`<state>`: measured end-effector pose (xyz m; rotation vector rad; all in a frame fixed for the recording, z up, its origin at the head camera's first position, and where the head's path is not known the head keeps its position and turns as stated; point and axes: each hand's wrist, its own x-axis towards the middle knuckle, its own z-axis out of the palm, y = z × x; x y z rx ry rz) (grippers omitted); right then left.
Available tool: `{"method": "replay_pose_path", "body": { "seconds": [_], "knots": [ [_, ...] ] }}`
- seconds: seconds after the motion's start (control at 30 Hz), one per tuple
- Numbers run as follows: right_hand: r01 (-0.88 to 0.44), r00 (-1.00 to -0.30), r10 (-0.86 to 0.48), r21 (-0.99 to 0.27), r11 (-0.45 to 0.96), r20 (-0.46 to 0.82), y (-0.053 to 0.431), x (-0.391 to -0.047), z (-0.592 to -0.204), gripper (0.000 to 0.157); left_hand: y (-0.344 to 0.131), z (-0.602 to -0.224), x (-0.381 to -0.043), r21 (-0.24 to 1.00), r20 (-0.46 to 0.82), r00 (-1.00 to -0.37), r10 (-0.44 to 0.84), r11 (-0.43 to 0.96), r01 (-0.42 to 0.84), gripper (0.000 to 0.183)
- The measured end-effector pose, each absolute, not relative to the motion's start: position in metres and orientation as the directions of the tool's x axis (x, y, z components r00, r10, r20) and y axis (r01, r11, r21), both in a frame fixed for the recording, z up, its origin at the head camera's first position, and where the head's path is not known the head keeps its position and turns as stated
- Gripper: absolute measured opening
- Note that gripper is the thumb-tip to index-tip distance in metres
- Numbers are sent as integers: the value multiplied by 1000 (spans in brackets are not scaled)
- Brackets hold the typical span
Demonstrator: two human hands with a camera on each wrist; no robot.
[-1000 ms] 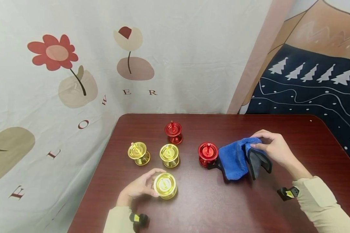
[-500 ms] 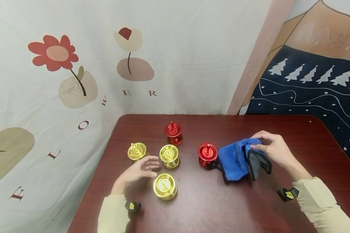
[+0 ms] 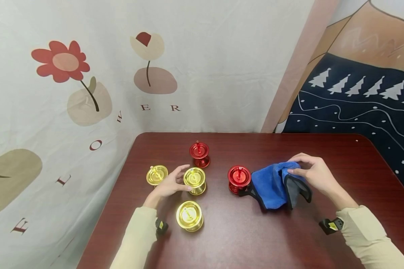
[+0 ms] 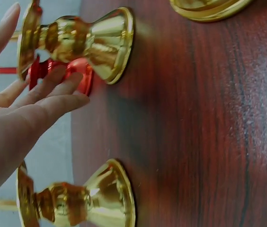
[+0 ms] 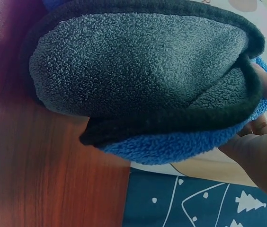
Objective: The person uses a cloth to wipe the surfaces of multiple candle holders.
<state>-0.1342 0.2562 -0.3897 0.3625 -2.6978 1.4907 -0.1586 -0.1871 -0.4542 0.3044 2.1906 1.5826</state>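
Observation:
My left hand (image 3: 168, 185) reaches around the middle gold candle holder (image 3: 195, 178), fingers extended behind it and thumb in front. The left wrist view shows that candle holder (image 4: 107, 45) upright between thumb and spread fingers (image 4: 53, 106). A second gold candle holder (image 3: 156, 174) stands to the left, partly hidden by this hand, and a third (image 3: 189, 216) nearer the front. Over at the right, my right hand (image 3: 314, 173) pinches a folded blue and grey towel (image 3: 269, 185) with black edging. Its grey side (image 5: 138, 66) fills much of the right wrist view.
One red candle holder (image 3: 199, 153) stands behind the gold ones. Another red candle holder (image 3: 239, 179) stands right at the towel's black loop (image 3: 247, 191). The dark wooden table (image 3: 229, 239) meets a printed curtain (image 3: 222, 74) at the back.
My left hand has let go of the front gold candle holder and moved up and across to the middle one. My right hand stays on the towel, almost still.

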Motion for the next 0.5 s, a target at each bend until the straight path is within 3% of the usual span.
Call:
{"method": "replay_pose_path", "body": {
  "seconds": [0.17, 0.5],
  "knots": [
    [-218, -972, -187, -834, 508, 141, 256, -134, -391, 16, -182, -462, -163, 955, -138, -884, 447, 297, 1, 78],
    [-228, -970, -195, -834, 503, 147, 258, -135, -393, 16, -182, -467, -163, 958, -118, -894, 432, 287, 12, 82]
  ]
}}
